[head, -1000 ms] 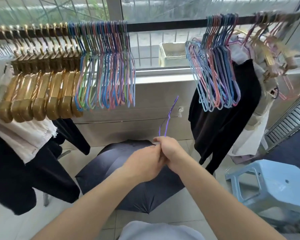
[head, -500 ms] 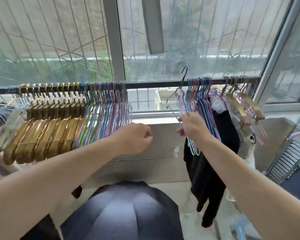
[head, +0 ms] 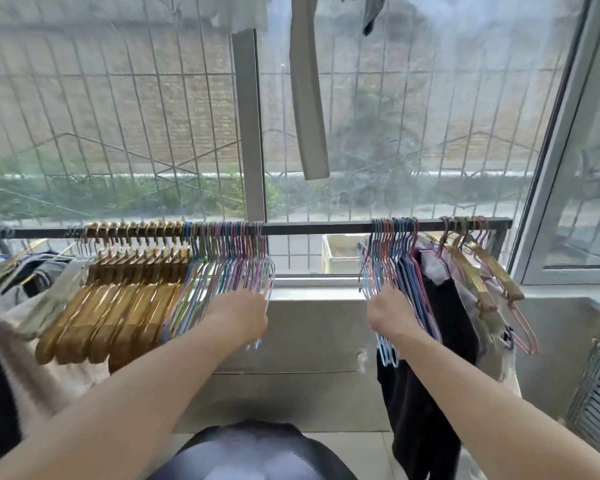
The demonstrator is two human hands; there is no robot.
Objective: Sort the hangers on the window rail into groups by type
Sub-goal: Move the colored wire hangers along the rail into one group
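We face the window rail (head: 312, 228), which carries gold hangers (head: 118, 306) on the left, a left bunch of coloured wire hangers (head: 222, 271) beside them, and a right bunch of wire hangers (head: 395, 258) well apart. Our left hand (head: 241, 315) grips the left bunch's outermost hanger; our right hand (head: 388, 311) grips the right bunch's.

The left hand (head: 241, 315) has reached out to 10 o'clock onto the left bunch of wire hangers (head: 229, 268), while the right hand (head: 388, 311) has dropped lower on the right bunch (head: 394, 258).
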